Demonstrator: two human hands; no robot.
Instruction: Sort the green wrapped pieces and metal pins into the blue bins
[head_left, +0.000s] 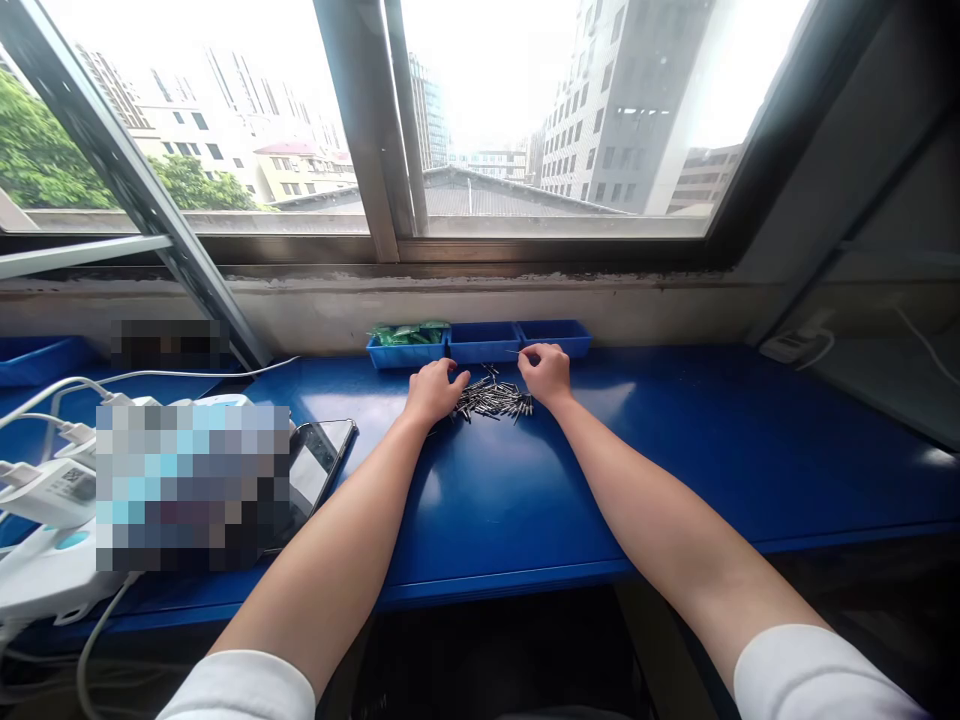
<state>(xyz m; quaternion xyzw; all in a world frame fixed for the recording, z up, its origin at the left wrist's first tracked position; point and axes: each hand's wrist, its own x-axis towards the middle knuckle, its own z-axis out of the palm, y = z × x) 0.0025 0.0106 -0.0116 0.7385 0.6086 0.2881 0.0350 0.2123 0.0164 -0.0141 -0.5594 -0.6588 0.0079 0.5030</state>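
A loose pile of small dark and silvery metal pins [495, 398] lies on the blue tabletop. At the pile's left edge is my left hand [435, 390], thumb and fingers apart, with nothing visible between them. My right hand [546, 372] is just above and right of the pile, its thumb and forefinger pinched on one thin pin [514, 351] that points left. Behind the hands stand three joined blue bins: the left bin [407, 355] holds green packets [409, 334], while the middle bin [484, 349] and right bin [574, 340] show no contents from here.
Left of my left arm lie a phone [322, 460] and a blurred-out object. A white power strip [52, 570] with chargers and cables sits at the far left. A metal frame post [202, 270] rises behind them. A white adapter [787, 343] rests at the back right.
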